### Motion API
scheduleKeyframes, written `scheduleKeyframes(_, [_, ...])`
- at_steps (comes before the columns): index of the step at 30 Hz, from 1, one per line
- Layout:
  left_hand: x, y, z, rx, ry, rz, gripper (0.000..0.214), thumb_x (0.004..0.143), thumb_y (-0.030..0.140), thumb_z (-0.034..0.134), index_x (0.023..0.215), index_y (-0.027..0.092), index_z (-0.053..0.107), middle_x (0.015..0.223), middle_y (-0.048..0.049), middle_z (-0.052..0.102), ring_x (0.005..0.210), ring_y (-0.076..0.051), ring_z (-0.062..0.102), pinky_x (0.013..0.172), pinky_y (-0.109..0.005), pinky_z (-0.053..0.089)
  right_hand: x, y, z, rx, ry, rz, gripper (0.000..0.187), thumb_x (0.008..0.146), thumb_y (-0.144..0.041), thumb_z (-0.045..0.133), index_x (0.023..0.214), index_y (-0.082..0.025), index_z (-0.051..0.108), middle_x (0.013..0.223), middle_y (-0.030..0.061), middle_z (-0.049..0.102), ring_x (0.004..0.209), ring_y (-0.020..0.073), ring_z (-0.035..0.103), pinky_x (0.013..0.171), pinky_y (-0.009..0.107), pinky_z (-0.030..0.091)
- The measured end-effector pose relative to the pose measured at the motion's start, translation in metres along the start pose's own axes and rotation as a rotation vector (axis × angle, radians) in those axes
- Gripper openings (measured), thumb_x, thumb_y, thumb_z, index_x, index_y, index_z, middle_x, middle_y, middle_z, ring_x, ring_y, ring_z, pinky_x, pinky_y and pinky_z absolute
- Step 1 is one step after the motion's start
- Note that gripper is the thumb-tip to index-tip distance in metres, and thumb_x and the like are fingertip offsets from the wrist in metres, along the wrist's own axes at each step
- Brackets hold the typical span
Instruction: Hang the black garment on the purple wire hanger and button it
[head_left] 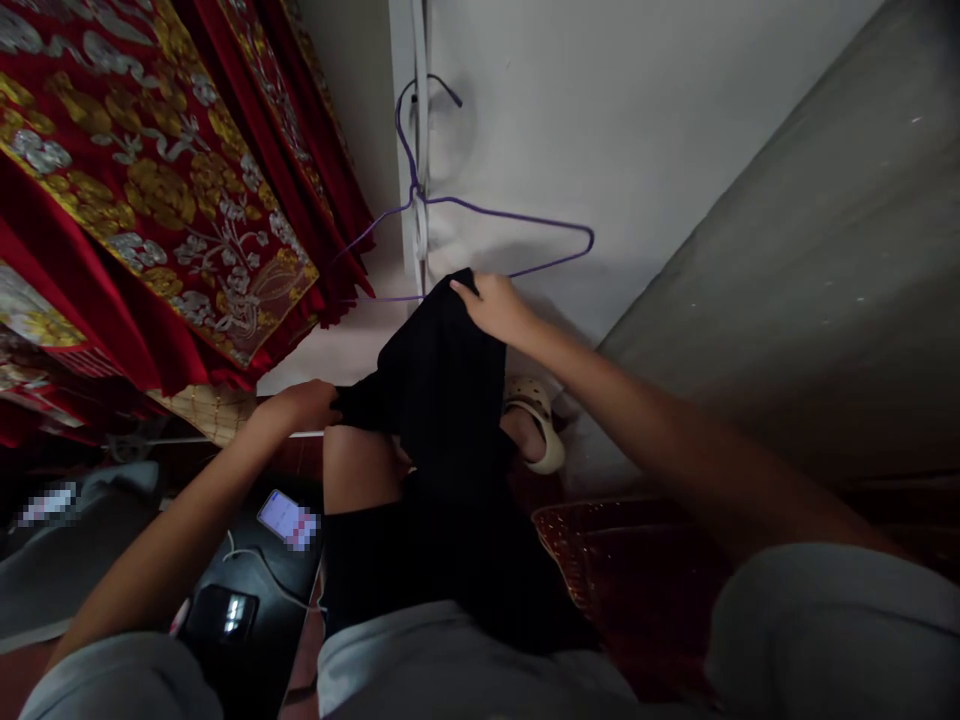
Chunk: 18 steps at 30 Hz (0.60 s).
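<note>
A piece of black clothing is stretched between my two hands above my lap; its exact kind does not show. My left hand is closed on its left edge, over my bare knee. Higher up, my right hand pinches the top corner, thumb on the near side. Just behind that corner, a purple wire hanger hangs by the white upright strip on the wall. The cloth hides part of its lower bar, and I cannot tell whether they touch.
Red cloth with gold and silver embroidery hangs at upper left. A lit phone, a cable and a dark shiny object lie on a black surface at lower left. A cream clog is on my foot. A grey slanted panel stands right.
</note>
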<state>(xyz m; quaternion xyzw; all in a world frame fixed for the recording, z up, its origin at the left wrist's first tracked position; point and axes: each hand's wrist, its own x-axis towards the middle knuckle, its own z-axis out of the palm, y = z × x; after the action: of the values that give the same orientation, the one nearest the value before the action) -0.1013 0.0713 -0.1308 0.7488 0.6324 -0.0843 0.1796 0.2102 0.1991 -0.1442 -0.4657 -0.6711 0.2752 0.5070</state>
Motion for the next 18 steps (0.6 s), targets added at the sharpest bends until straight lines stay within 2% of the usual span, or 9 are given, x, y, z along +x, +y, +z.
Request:
scheduleKeyframes(2, [0.001, -0.016, 0.0, 0.012, 0.082, -0.078, 0.015, 0.08, 0.034, 0.067, 0.076, 0.02, 0.072, 0.075, -0.0106, 0.072, 0.068, -0.025, 0.066, 0.068, -0.03, 0.047, -0.004, 0.003, -0.02, -0.129, 0.019, -0.036, 0.048, 0.089, -0.02, 0.069, 0.052, -0.024, 0.039, 0.053, -0.0018, 0.037, 0.062, 0.0165, 0.045, 0.069, 0.029, 0.038])
scheduleKeyframes(3, [0.001, -0.021, -0.001, -0.003, 0.136, -0.068, 0.019, 0.084, 0.035, 0.063, 0.077, 0.02, 0.071, 0.078, -0.0114, 0.073, 0.071, -0.025, 0.067, 0.071, -0.032, 0.048, -0.007, 0.002, -0.033, -0.19, 0.028, -0.065, 0.051, 0.089, -0.022, 0.069, 0.05, -0.024, 0.036, 0.051, -0.0025, 0.033, 0.058, 0.0151, 0.04, 0.064, 0.029, 0.035])
scheduleKeyframes(5, [0.003, -0.021, -0.006, -0.038, 0.271, 0.033, 0.028, 0.094, 0.037, 0.054, 0.078, 0.019, 0.068, 0.081, -0.0116, 0.071, 0.074, -0.024, 0.066, 0.076, -0.034, 0.05, -0.015, -0.004, -0.06, -0.287, 0.039, -0.109, 0.054, 0.087, -0.026, 0.068, 0.049, -0.024, 0.03, 0.049, -0.003, 0.029, 0.054, 0.0132, 0.034, 0.058, 0.03, 0.029])
scheduleKeyframes(8, [0.007, 0.002, -0.019, -0.113, 0.581, 0.26, 0.039, 0.105, 0.039, 0.04, 0.078, 0.019, 0.059, 0.081, -0.0108, 0.067, 0.076, -0.023, 0.064, 0.079, -0.036, 0.051, -0.026, -0.02, -0.087, -0.348, -0.002, -0.104, 0.051, 0.085, -0.027, 0.066, 0.049, -0.023, 0.029, 0.049, -0.003, 0.031, 0.051, 0.0115, 0.032, 0.053, 0.029, 0.024])
scheduleKeyframes(10, [0.013, 0.025, -0.031, -0.169, 0.788, 0.387, 0.044, 0.109, 0.042, 0.033, 0.077, 0.019, 0.054, 0.084, -0.0113, 0.065, 0.081, -0.023, 0.065, 0.083, -0.037, 0.052, -0.032, -0.027, -0.091, -0.342, -0.045, -0.079, 0.049, 0.085, -0.028, 0.065, 0.05, -0.022, 0.031, 0.05, -0.0032, 0.032, 0.05, 0.0108, 0.033, 0.052, 0.029, 0.024])
scheduleKeyframes(12, [0.024, 0.048, -0.044, -0.202, 0.906, 0.503, 0.046, 0.11, 0.046, 0.033, 0.078, 0.019, 0.053, 0.09, -0.012, 0.066, 0.089, -0.025, 0.066, 0.088, -0.038, 0.052, -0.038, -0.03, -0.085, -0.317, -0.077, -0.072, 0.048, 0.087, -0.033, 0.064, 0.051, -0.022, 0.033, 0.05, -0.0034, 0.033, 0.05, 0.0105, 0.034, 0.05, 0.028, 0.025])
scheduleKeyframes(15, [0.046, 0.069, -0.061, -0.273, 0.989, 0.603, 0.038, 0.106, 0.051, 0.047, 0.093, 0.018, 0.059, 0.097, -0.0101, 0.066, 0.1, -0.026, 0.067, 0.098, -0.04, 0.051, -0.048, -0.031, -0.07, -0.271, -0.098, -0.119, 0.048, 0.091, -0.042, 0.061, 0.053, -0.021, 0.039, 0.051, -0.0029, 0.041, 0.051, 0.0111, 0.04, 0.049, 0.026, 0.028])
scheduleKeyframes(18, [0.065, 0.068, -0.074, -0.365, 1.03, 0.623, 0.036, 0.102, 0.051, 0.058, 0.116, 0.019, 0.059, 0.099, -0.0072, 0.068, 0.106, -0.024, 0.067, 0.101, -0.038, 0.049, -0.054, -0.034, -0.069, -0.292, -0.041, -0.243, 0.035, 0.094, -0.042, 0.06, 0.068, -0.019, 0.062, 0.065, 0.002, 0.063, 0.065, 0.0166, 0.06, 0.059, 0.027, 0.044])
